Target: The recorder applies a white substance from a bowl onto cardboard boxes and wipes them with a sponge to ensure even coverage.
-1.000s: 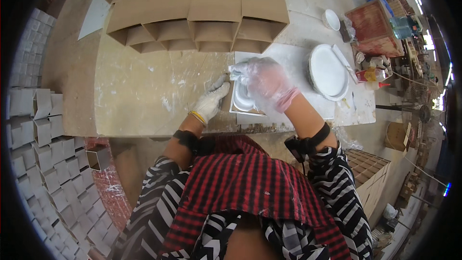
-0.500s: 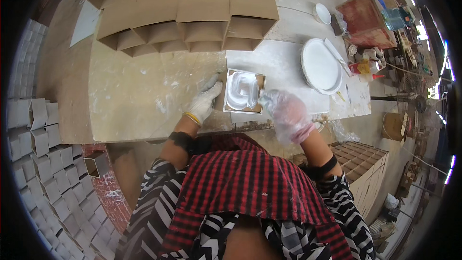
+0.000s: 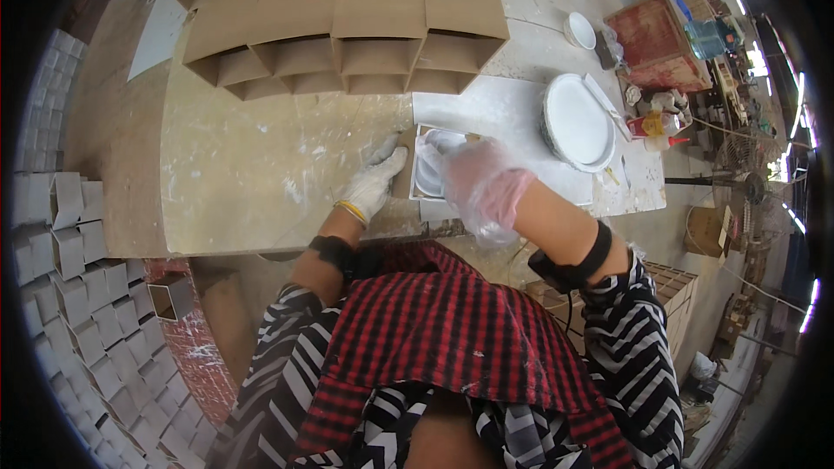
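Observation:
A small open cardboard box [image 3: 405,181] with white edges sits on the table in front of me, its inside smeared with wet white paste [image 3: 426,175]. My left hand [image 3: 375,181], in a whitish glove with a yellow cuff, grips the box's left side. Over the box's right half is my right hand [image 3: 478,175], in a clear plastic glove over a pink one. Its fingertips reach into the paste and are blurred; whether they hold a tool is hidden. Right of the box stands a round tub [image 3: 580,122] of white paste, a flat white strip [image 3: 605,104] across its rim.
Stacked brown cardboard boxes [image 3: 378,9] stand at the table's far side. A white bowl [image 3: 579,30], a red-stained crate [image 3: 658,39] and bottles [image 3: 651,125] are at the right. Piled white boxes [image 3: 95,295] fill the floor left; a divided carton [image 3: 673,282] stands lower right.
My right hand has moved left from the box's right edge to over its inside, the forearm swinging in with it. My left hand stays at the box's left side.

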`<state>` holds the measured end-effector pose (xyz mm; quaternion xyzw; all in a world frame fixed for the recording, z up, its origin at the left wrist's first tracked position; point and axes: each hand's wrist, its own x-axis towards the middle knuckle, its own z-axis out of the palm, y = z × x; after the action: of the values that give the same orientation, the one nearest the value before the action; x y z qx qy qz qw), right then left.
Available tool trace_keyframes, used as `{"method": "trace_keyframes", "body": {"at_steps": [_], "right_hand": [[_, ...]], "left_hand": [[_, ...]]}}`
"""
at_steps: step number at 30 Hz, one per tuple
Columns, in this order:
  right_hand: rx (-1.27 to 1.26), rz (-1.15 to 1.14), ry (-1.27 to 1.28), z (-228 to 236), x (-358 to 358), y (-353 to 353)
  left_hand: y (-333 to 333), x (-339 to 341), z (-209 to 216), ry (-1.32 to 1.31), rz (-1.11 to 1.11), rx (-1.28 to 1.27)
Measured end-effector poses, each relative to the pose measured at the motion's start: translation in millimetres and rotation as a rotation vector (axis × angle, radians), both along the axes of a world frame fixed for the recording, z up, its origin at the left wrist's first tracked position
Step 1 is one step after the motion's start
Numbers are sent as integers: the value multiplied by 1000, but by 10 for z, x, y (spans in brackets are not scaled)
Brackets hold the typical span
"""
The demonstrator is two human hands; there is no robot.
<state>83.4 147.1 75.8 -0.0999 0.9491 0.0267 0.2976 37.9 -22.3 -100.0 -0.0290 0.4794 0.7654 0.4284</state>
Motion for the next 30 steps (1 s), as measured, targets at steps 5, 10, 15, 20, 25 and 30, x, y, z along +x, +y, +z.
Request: {"method": "trace_keyframes", "body": {"at_steps": [5, 10, 15, 20, 25, 30], "right_hand": [[-280, -184, -47, 77, -94, 268], [-160, -140, -67, 21, -29, 621], [-111, -248, -160, -19, 159, 755], [-227, -139, -184, 14, 484, 661], [-259, -183, -91, -2, 491, 693], [-228, -37, 184, -46, 435, 721]], "left_hand": [[1, 3, 89, 84, -34, -65], [-15, -17, 73, 116, -73, -182], [10, -8, -36, 151, -50, -124], [38, -12, -137, 151, -24, -90], [25, -6, -138, 152, -22, -65], [-5, -3, -130, 174, -39, -98]]}}
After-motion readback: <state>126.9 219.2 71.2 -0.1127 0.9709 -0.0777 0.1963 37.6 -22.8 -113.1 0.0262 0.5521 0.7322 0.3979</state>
